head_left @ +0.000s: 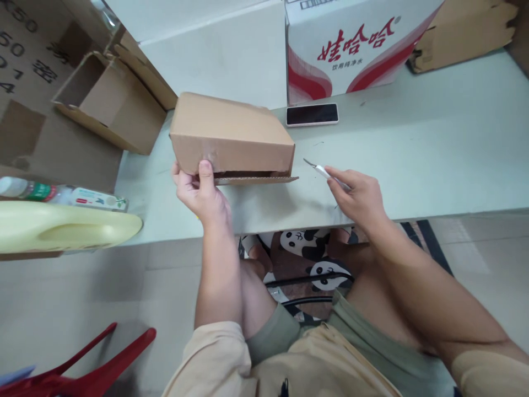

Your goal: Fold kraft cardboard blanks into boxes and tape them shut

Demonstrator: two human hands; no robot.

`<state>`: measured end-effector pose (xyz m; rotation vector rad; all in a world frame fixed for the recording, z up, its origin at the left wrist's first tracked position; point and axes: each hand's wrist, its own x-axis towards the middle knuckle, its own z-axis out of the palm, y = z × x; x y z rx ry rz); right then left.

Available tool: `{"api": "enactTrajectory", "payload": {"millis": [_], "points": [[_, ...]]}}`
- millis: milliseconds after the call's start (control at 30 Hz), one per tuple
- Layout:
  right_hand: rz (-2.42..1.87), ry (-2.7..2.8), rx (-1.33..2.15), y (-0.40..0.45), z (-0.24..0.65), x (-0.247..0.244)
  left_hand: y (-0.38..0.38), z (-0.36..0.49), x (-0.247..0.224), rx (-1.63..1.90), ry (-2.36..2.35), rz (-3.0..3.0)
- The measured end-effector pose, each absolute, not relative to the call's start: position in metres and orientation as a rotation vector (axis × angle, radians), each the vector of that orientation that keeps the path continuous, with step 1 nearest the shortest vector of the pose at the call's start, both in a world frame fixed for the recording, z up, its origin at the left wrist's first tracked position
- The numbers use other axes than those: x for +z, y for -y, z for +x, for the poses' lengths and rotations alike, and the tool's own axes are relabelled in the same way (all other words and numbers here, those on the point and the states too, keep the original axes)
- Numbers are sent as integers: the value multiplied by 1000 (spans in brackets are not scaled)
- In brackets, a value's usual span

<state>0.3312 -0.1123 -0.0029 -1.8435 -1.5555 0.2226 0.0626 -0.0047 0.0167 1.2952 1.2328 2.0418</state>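
Step in hand, as judged: cardboard box [233, 151] steadied over counter [433, 143], flap [260, 181] partly parted, white-handled blade [321, 170] apart from box, to its right. Left hand [204, 193] clamped at near left corner, thumb on front face, fingers behind; right hand [359, 196] closed round blade handle. For any next cut, likely needed: firm left hold, edge well clear of thumb. Inside box: only dark gap visible, contents not determinable. Far left: open-topped carton [130, 113], inner wall visible, bottom hidden. Beyond: red-and-white carton [351, 60], contents unseen.
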Motion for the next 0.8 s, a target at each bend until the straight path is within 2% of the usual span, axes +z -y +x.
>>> {"api": "enactTrajectory", "payload": {"millis": [100,433,500,633,800], "points": [[-1830,1493,252,109,340,-6,-1,54,11,1966,-1236,1167],[-2188,1523,328,89,369,-38,-3,45,-8,1541,-1006,798],[-2052,1537,380,87,368,-36,-2,47,-9,1492,-991,800],[-1615,1512,727,88,361,-29,-4,49,-10,1490,-1008,806],[-1437,1309,931,83,357,-35,-9,46,-12,1477,-1044,833]]}}
